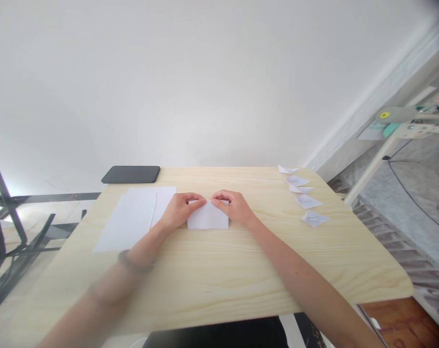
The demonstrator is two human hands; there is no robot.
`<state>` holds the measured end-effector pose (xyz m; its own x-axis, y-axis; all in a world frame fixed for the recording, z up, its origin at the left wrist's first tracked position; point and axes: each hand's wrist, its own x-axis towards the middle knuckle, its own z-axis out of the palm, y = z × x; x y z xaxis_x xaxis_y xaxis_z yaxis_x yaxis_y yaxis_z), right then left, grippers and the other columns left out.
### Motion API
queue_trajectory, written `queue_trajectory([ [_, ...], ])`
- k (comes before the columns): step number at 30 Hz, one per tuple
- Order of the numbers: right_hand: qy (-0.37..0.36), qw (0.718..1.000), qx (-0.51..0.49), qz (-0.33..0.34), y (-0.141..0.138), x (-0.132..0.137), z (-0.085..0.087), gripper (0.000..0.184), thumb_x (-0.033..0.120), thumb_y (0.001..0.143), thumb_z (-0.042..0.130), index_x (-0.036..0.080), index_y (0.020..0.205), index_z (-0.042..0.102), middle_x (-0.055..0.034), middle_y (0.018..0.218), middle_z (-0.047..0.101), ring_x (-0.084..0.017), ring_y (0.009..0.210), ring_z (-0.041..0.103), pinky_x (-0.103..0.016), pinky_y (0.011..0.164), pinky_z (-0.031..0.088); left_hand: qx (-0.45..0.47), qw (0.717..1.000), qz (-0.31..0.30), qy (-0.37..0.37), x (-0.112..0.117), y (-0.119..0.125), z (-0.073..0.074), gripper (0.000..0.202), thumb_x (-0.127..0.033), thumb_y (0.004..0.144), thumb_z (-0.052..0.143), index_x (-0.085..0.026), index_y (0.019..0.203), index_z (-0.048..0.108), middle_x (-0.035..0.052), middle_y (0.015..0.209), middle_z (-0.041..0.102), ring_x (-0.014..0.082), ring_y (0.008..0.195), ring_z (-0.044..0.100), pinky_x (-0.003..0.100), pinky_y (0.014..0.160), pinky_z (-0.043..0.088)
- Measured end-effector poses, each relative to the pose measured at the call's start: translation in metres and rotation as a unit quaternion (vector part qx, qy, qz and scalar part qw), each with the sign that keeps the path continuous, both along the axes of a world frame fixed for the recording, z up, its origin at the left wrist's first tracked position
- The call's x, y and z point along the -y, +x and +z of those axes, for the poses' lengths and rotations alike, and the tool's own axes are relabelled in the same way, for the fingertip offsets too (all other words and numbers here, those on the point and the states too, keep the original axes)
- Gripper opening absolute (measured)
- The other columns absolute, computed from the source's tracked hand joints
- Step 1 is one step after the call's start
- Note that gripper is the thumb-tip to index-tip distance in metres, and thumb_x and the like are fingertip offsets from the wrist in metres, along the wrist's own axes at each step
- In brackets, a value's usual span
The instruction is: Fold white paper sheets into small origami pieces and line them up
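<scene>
A small white sheet of paper (208,218) lies on the table in front of me, its long edge toward me. My left hand (179,208) pinches its far edge near the middle, thumb against fingers. Close beside it, my right hand (233,205) pinches the same far edge from the right. Both thumb tips nearly meet there. Whether the sheet is folded under the fingers is hidden. White paper sheets (121,222) lie just left of my left hand, with a thin white strip (153,210) on top.
Several small folded paper boats (308,201) stand in a row along the table's right side. A black phone (131,174) lies at the back left corner of the wooden table (212,280). A white wall rises behind; a metal frame (375,164) stands at right.
</scene>
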<state>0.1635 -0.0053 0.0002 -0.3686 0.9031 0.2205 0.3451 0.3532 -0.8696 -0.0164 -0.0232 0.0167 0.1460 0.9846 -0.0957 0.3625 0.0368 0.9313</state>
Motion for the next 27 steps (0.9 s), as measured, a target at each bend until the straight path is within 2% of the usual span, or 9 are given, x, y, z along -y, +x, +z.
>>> queue_trajectory([
  [3, 0.012, 1.000, 0.004, -0.005, -0.006, 0.000, 0.002, 0.015, 0.028, 0.075, 0.050, 0.017, 0.078, 0.061, -0.0022, 0.080, 0.064, -0.013, 0.076, 0.058, -0.025, 0.072, 0.044, -0.007, 1.000, -0.005, 0.006, 0.001, 0.002, 0.001, 0.037, -0.049, 0.069, 0.055, -0.015, 0.081, 0.064, 0.0012, 0.062, 0.062, 0.0112, 0.049, 0.051, 0.019, 0.042, 0.035],
  [8, 0.040, 0.998, 0.049, 0.010, -0.007, 0.001, 0.006, 0.014, 0.026, 0.075, 0.048, 0.017, 0.075, 0.059, -0.0012, 0.074, 0.063, -0.011, 0.071, 0.056, -0.020, 0.058, 0.040, -0.026, 1.000, -0.008, 0.008, 0.003, 0.003, 0.004, 0.035, -0.047, 0.070, 0.055, -0.015, 0.080, 0.064, -0.0001, 0.058, 0.059, 0.0088, 0.045, 0.046, 0.018, 0.038, 0.030],
  [11, 0.045, 0.996, 0.063, 0.034, -0.005, 0.000, 0.006, 0.013, 0.024, 0.075, 0.047, 0.017, 0.074, 0.058, -0.0004, 0.073, 0.061, -0.010, 0.069, 0.054, -0.019, 0.055, 0.038, -0.027, 1.000, -0.015, 0.004, 0.004, 0.003, 0.004, 0.035, -0.047, 0.069, 0.055, -0.015, 0.080, 0.065, -0.0007, 0.056, 0.056, 0.0081, 0.043, 0.043, 0.017, 0.037, 0.029],
  [20, -0.030, 0.993, 0.089, 0.075, 0.024, -0.005, 0.014, 0.015, 0.027, 0.074, 0.046, 0.016, 0.073, 0.055, 0.0006, 0.069, 0.058, -0.009, 0.061, 0.050, -0.021, 0.056, 0.038, 0.006, 1.000, 0.002, -0.019, 0.001, -0.003, 0.003, 0.034, -0.047, 0.067, 0.058, -0.016, 0.080, 0.064, 0.0011, 0.061, 0.061, 0.0107, 0.047, 0.049, 0.019, 0.041, 0.033],
  [27, -0.127, 0.983, 0.091, 0.094, 0.039, -0.008, 0.016, 0.010, 0.024, 0.073, 0.047, 0.016, 0.073, 0.054, 0.0009, 0.062, 0.058, -0.007, 0.047, 0.046, -0.019, 0.045, 0.037, 0.008, 1.000, 0.007, -0.021, 0.000, -0.002, 0.001, 0.036, -0.048, 0.066, 0.057, -0.016, 0.080, 0.064, 0.0015, 0.061, 0.061, 0.0113, 0.048, 0.050, 0.019, 0.040, 0.033],
])
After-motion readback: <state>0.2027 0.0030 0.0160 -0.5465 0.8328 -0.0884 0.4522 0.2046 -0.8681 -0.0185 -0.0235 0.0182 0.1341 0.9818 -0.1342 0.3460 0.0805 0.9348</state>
